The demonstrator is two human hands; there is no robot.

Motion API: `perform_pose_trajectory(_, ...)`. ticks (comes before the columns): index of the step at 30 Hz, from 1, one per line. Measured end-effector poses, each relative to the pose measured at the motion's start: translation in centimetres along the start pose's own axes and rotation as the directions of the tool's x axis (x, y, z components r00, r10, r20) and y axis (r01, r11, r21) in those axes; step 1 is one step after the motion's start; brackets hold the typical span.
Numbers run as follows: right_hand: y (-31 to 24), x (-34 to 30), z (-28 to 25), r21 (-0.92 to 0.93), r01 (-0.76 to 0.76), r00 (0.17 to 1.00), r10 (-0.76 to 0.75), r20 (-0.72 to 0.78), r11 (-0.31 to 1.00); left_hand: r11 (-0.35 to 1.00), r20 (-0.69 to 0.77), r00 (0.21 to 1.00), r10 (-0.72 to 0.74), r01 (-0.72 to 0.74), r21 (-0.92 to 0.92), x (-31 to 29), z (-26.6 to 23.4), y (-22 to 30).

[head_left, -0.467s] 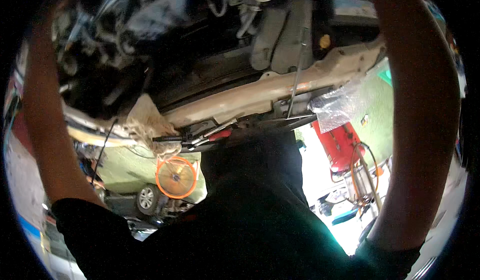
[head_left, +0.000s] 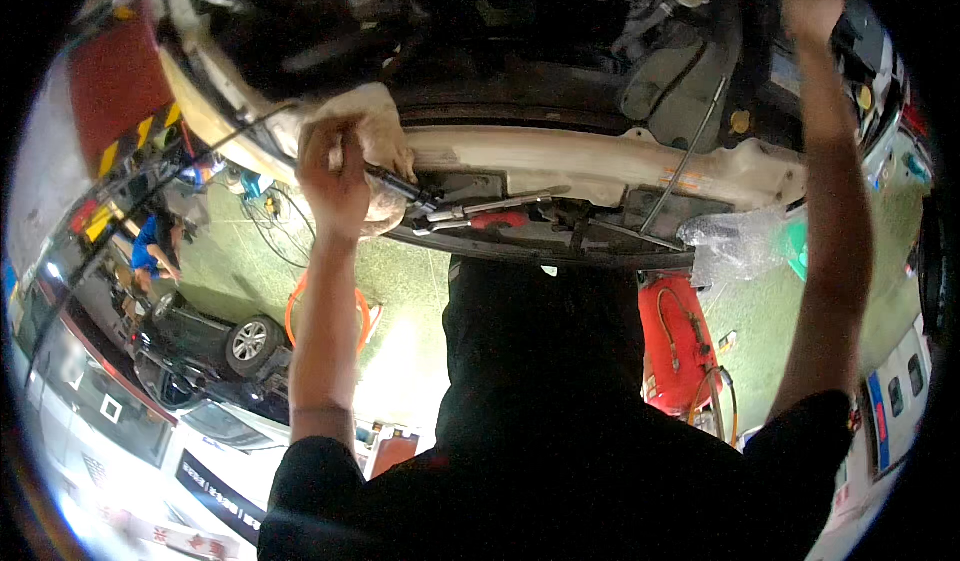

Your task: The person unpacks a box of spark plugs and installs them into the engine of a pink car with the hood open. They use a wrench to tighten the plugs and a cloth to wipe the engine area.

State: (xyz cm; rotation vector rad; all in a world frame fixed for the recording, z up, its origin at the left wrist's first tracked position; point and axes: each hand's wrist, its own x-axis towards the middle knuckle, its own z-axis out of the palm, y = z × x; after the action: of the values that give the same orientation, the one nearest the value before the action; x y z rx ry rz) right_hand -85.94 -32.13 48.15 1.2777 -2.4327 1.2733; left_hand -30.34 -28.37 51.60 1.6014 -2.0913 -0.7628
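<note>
Over the left part of the engine bay's front edge, my left hand has its fingers curled at the end of a black cylindrical tool. A crumpled beige rag lies right behind and under that hand. Beside the black tool, silver wrenches and a red-handled tool rest on the front ledge. At the upper right my right hand is raised over the far side of the engine bay. Motion blurs its fingers, and whether it holds anything does not show.
The pale front crossmember spans the bay. A thin metal prop rod slants at right, near clear plastic wrap. A red tank stands on the green floor. A person in blue crouches far left beside a dark car.
My left hand has come down from the upper left to the rag and the black tool. My right hand has come into view at upper right. The whole view has shifted.
</note>
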Motion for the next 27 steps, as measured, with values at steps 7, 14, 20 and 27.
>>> perform_pose_trajectory(7,-11.5,-30.1,-6.6,0.353,0.282,0.203,-0.415,0.887,0.892,0.885,-0.257,0.847,-0.466,0.439,-0.157,-9.9,-1.1,-12.6)
perform_pose_trajectory(14,-14.2,-33.8,-5.6,0.276,0.525,0.072,-0.365,0.928,0.805,0.879,-0.44,0.818,-0.372,0.462,0.116,-0.7,3.8,-13.6)
perform_pose_trajectory(20,-13.0,-35.7,-4.6,0.306,0.565,-0.087,-0.313,0.946,0.766,0.647,-0.421,0.704,-0.572,0.702,0.296,1.5,5.5,-11.8)
perform_pose_trajectory(27,-16.7,-28.1,-3.9,0.249,0.163,-0.324,-0.186,0.928,0.955,0.672,-0.513,0.708,-0.485,0.677,0.299,1.3,5.4,-12.5)
